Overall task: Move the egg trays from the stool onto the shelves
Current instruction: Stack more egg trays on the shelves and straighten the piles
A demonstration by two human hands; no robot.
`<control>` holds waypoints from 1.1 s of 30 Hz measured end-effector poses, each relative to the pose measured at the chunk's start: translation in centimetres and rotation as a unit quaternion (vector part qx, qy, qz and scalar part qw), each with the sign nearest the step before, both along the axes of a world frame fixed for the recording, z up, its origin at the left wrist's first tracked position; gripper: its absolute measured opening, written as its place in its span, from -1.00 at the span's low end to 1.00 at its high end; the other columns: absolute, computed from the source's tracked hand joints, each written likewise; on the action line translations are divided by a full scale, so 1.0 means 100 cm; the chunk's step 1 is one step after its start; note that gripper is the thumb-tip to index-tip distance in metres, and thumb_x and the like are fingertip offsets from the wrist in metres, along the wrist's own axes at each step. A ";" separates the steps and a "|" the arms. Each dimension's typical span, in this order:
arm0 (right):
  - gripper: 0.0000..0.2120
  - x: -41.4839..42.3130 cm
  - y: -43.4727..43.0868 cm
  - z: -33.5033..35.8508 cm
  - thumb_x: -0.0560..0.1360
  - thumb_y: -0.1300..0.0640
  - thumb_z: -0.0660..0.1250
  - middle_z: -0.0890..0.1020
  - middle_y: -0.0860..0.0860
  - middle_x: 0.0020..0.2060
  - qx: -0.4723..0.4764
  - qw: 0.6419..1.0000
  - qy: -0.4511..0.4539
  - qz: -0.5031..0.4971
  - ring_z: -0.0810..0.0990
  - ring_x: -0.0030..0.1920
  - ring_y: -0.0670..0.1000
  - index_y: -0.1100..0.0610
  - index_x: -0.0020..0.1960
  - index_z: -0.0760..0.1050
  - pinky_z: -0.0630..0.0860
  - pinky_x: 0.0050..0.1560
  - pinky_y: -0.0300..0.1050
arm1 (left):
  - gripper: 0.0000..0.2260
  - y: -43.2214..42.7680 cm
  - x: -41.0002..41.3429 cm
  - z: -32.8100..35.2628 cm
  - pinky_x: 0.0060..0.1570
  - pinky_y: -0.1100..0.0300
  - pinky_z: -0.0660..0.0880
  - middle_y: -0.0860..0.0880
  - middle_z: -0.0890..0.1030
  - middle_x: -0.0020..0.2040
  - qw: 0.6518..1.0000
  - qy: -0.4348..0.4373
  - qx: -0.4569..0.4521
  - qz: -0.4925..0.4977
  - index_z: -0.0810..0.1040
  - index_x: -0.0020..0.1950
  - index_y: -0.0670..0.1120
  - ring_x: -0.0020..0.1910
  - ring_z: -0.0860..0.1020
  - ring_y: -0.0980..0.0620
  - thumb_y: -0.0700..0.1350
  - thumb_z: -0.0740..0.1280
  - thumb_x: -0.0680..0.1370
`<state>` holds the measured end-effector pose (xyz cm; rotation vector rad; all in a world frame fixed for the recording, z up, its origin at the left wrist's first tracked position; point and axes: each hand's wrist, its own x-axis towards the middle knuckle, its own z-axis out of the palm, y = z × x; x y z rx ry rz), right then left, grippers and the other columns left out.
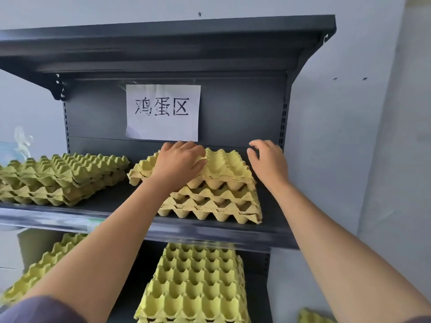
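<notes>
A: How far along? B: Far, I judge; four stacks sit on the shelves [210, 234]; the stool is out of view. A: Hands? B: The left hand [179, 163] lies flat on the upper-right stack [221, 190], fingers spread; the right hand [268, 160] hovers beside it, loosely open, empty. A: Left over? B: One tray [312, 317] at the bottom right.

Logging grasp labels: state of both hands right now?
Left hand: open, palm flat on the top tray of the right stack; not gripping.
Right hand: open, fingers curled, empty, beside that stack.
</notes>
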<state>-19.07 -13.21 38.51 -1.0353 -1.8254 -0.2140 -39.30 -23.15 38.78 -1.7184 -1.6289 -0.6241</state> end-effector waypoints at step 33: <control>-0.72 0.512 0.020 -0.289 0.57 0.08 0.22 0.61 0.07 0.11 -0.242 0.934 -0.193 -0.177 0.54 0.11 0.18 0.09 0.23 0.53 0.48 0.06 0.03 | -0.77 0.146 0.469 -0.287 0.06 0.12 0.38 0.06 0.59 0.03 0.924 -0.057 -0.286 -0.249 0.48 0.18 0.01 0.04 0.54 -0.03 -0.02 0.13 0.60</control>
